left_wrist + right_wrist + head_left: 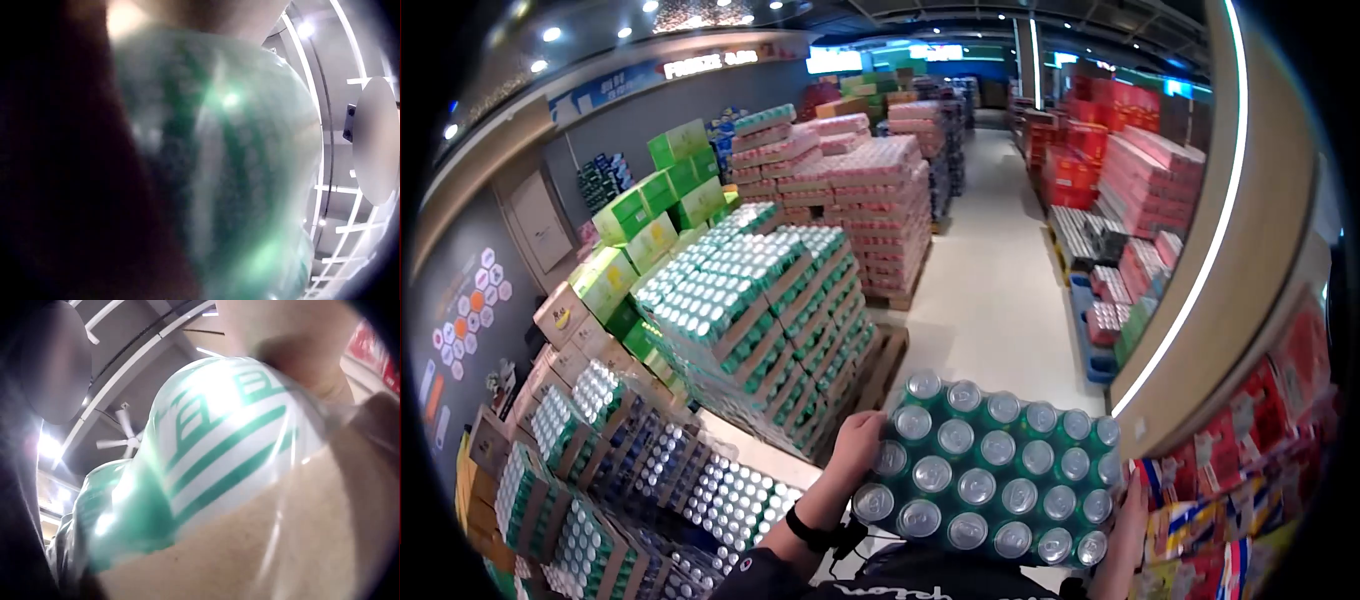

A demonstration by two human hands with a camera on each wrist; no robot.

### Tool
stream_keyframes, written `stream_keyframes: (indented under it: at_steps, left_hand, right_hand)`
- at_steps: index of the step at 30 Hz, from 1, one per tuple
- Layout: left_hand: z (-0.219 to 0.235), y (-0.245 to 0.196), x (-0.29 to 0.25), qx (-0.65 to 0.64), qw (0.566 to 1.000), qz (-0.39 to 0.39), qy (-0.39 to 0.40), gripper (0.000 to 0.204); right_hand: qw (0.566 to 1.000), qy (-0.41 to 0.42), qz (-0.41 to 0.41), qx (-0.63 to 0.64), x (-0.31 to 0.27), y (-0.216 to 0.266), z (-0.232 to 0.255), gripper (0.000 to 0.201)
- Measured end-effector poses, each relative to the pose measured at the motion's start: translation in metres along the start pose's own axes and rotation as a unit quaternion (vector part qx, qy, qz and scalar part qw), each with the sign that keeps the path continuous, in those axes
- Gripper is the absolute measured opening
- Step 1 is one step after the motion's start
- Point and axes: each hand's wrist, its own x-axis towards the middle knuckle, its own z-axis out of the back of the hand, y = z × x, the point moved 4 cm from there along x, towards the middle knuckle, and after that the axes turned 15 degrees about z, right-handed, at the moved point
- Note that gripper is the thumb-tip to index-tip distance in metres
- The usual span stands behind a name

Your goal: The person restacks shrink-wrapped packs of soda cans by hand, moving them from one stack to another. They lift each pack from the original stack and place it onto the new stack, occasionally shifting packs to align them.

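Note:
A shrink-wrapped case of green cans (pixel 977 470) is held in front of the body, its silver lids facing up. My left hand (pixel 860 441) grips its left end near the far corner. On the opposite end my right hand (pixel 1134 508) holds the side of the case, its fingers partly hidden. The right wrist view shows a green-and-white can (pixel 219 431) close up, under clear film, above a brown cardboard tray (pixel 250 544). In the left wrist view the green can side (pixel 231 169) is blurred, and a dark area covers much of the frame.
Ahead on the left, more green can cases (pixel 750 290) are stacked on a wooden pallet (pixel 890 360). Lower cases (pixel 700 490) stand at the near left. Pink stacks (pixel 870 200) line the aisle floor (pixel 990 250). Red and yellow packages (pixel 1240 450) fill the right side beside a lit pillar.

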Motion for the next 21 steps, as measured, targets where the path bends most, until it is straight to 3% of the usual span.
stream_keyframes:
  at_steps: [1,3,5,8,11,15,18,21]
  left_hand:
    - [0.001,-0.015,0.025,-0.007,1.000,0.004,-0.009,0.029]
    - [0.003,-0.030,0.070,-0.029,0.999,0.024,-0.021,0.029]
    - [0.005,-0.042,0.118,-0.077,0.996,0.039,-0.018,0.028]
    - [0.006,-0.064,0.194,-0.129,0.989,0.061,-0.030,0.027]
    - [0.015,-0.074,0.287,-0.127,0.990,0.050,-0.035,0.027]
    - [0.031,-0.100,0.418,-0.076,0.994,0.048,-0.067,0.030]
    - [0.044,-0.141,0.479,-0.056,0.996,0.021,-0.071,0.030]
    - [0.059,-0.158,0.540,-0.115,0.986,0.074,-0.090,0.030]
  right_hand:
    - [0.998,0.046,-0.024,-0.019,0.023,0.003,-0.025,0.042]
    - [0.997,0.049,-0.058,-0.022,0.053,0.037,-0.089,0.037]
    - [0.996,0.054,-0.071,-0.025,0.094,0.032,-0.145,0.044]
    - [0.986,0.128,-0.104,0.010,0.153,0.015,-0.228,0.045]
    - [0.979,0.191,-0.048,0.051,0.208,-0.007,-0.319,0.046]
    - [0.986,0.151,-0.068,-0.003,0.273,-0.023,-0.436,0.046]
    - [0.973,0.214,-0.076,0.050,0.312,-0.026,-0.520,0.044]
    - [0.965,0.239,-0.085,0.062,0.353,-0.024,-0.614,0.047]
